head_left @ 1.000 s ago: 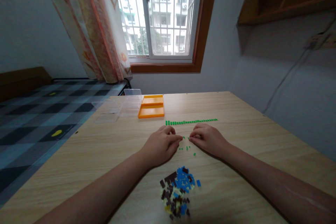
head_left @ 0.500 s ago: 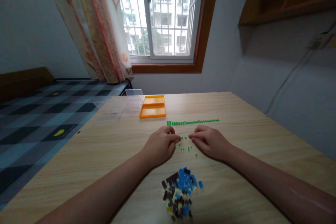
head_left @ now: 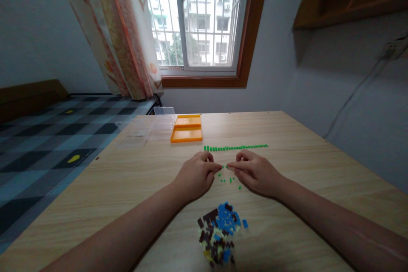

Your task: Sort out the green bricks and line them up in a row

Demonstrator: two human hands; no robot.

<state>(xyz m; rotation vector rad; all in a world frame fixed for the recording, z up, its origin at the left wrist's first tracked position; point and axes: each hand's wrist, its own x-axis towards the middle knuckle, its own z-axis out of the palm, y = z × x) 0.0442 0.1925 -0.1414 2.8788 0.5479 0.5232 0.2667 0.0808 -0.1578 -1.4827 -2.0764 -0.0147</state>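
Note:
My left hand [head_left: 196, 176] and my right hand [head_left: 255, 173] rest on the wooden table [head_left: 95, 187], fingertips almost meeting. Both are closed in a pinch around a tiny green piece [head_left: 224, 166] between them. Several loose green pieces [head_left: 230, 179] lie just below the fingertips. A long row of green pieces [head_left: 236, 148] runs across the table beyond my hands. A pile of blue, dark brown and cream pieces [head_left: 219, 233] sits near me, between my forearms.
An orange tray [head_left: 187, 128] and a clear plastic lid [head_left: 140, 131] lie at the table's far left. A bed with a checked cover [head_left: 47, 144] stands left of the table. A window and curtain are behind; a wall is close on the right.
My hands have drawn closer together, fingertips now nearly touching over the small green piece. The view shifted slightly.

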